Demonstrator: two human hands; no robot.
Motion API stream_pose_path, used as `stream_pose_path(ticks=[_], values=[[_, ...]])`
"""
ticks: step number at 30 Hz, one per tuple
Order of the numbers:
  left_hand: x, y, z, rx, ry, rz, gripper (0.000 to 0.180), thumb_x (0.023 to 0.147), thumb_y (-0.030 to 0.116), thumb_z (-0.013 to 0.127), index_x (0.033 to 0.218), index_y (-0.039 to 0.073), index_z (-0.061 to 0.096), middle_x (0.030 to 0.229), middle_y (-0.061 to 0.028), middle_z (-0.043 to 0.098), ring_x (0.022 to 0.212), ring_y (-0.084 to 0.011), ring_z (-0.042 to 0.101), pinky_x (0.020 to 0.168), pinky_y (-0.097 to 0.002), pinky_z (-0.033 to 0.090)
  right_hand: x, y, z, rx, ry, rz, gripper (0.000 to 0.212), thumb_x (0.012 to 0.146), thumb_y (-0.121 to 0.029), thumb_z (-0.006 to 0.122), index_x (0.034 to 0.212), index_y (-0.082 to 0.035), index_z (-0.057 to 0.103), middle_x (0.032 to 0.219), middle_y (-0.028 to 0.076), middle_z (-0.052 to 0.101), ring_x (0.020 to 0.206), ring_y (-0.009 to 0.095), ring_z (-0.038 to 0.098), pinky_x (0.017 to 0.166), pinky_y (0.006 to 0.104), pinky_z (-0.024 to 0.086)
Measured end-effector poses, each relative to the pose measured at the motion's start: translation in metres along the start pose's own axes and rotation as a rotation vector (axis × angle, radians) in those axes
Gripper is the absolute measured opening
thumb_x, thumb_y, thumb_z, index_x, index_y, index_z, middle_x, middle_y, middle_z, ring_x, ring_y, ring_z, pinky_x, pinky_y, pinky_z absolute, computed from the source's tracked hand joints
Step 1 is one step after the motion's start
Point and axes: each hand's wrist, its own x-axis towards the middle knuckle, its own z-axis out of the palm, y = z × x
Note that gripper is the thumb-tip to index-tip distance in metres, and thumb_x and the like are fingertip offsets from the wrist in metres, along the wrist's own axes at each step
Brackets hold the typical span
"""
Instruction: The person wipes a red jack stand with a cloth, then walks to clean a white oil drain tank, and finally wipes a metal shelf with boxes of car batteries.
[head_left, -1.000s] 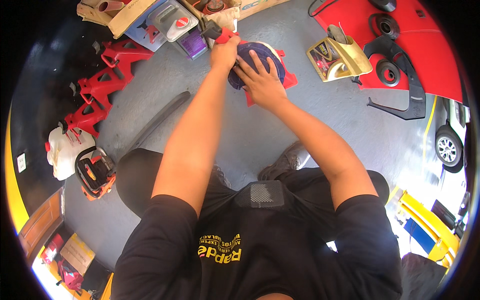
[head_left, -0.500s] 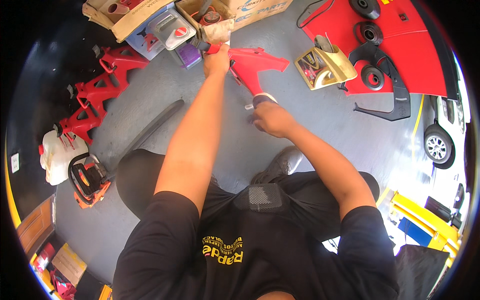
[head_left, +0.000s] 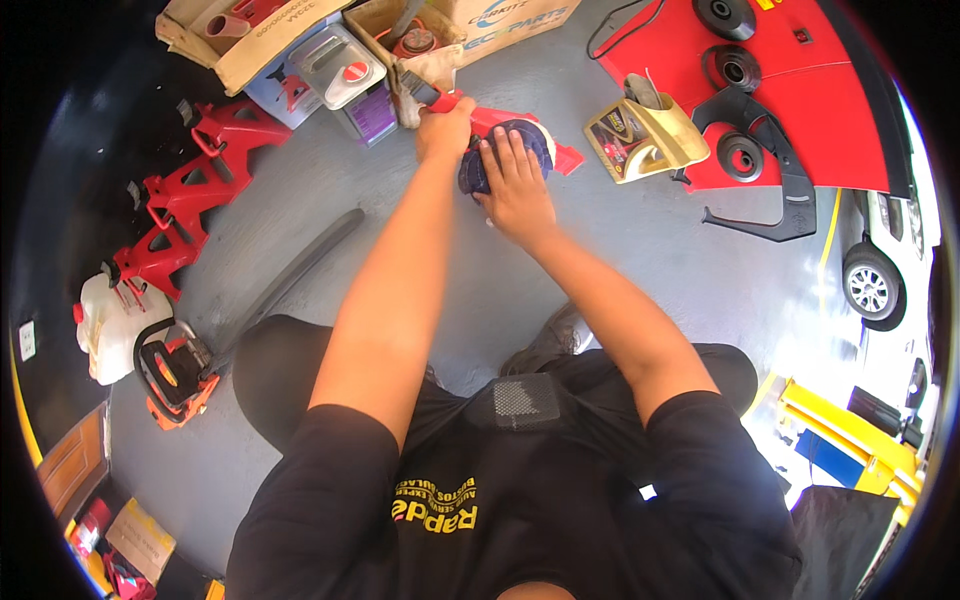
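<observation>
two bare hands on the job here. left grip [head_left: 445,130] is wrapped tight around the neck of one red stand [head_left: 492,117], and the right grip [head_left: 518,185] is flat and spread, fingers out straight on one round dark blue disc [head_left: 472,174], not curled around anything that i can see. the disc overlaps the stand, which sits out in front of the person; can't tell if the stand touches the grey floor [head_left: 620,250].

counting the rest: three more red stands [head_left: 212,186] in a row on the left, then one white jug [head_left: 115,330] and one orange and black chainsaw [head_left: 172,368] just beside it. over on the right there's one gold container [head_left: 662,142], then one red panel [head_left: 640,70] carrying three black round parts [head_left: 742,157] and one black bracket [head_left: 800,195]. one car wheel [head_left: 873,285] shows too.
</observation>
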Motion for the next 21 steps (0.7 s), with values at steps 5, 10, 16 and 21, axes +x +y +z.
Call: stream_pose_path(ticks=[5,10,16,21], values=[[0.014,-0.016,-0.008,-0.113,-0.022,-0.018,0.079,0.071,0.051,0.07,0.126,-0.004,0.057,0.124,-0.0258,0.065,0.119,-0.0369,0.062,0.102,-0.0404,0.046,0.011,0.049,0.004,0.025,0.128,0.076,0.079,0.09,-0.038,0.067,0.154,-0.009,0.031,0.158,0.014,0.033,0.147,0.031,0.032,0.119,0.049,0.026],[0.014,-0.015,-0.002,-0.091,0.009,-0.003,0.077,0.071,0.05,0.071,0.125,-0.003,0.058,0.123,-0.0237,0.066,0.12,-0.0352,0.061,0.103,-0.0394,0.045,0.018,0.099,-0.017,0.058,-0.037,-0.009,0.071,0.089,-0.034,0.068,0.148,-0.008,0.037,0.143,0.015,0.05,0.132,0.032,0.049,0.108,0.0458,0.04],[0.015,-0.015,0.007,-0.115,0.052,0.04,0.049,0.074,0.04,0.074,0.108,0.004,0.071,0.102,-0.011,0.073,0.091,-0.0217,0.068,0.083,-0.0341,0.05,0.013,0.126,-0.043,0.201,-0.231,0.009,0.058,0.085,-0.025,0.073,0.137,-0.011,0.053,0.126,0.014,0.061,0.118,0.034,0.057,0.097,0.0433,0.047],[0.014,-0.013,-0.005,-0.09,-0.06,0.005,0.07,0.068,0.05,0.073,0.119,0.003,0.065,0.116,-0.0167,0.071,0.113,-0.0304,0.065,0.098,-0.0373,0.047,0.01,0.14,-0.054,0.403,-0.28,0.188,0.047,0.081,-0.021,0.077,0.126,-0.015,0.065,0.116,0.014,0.068,0.109,0.032,0.064,0.093,0.0408,0.05]])
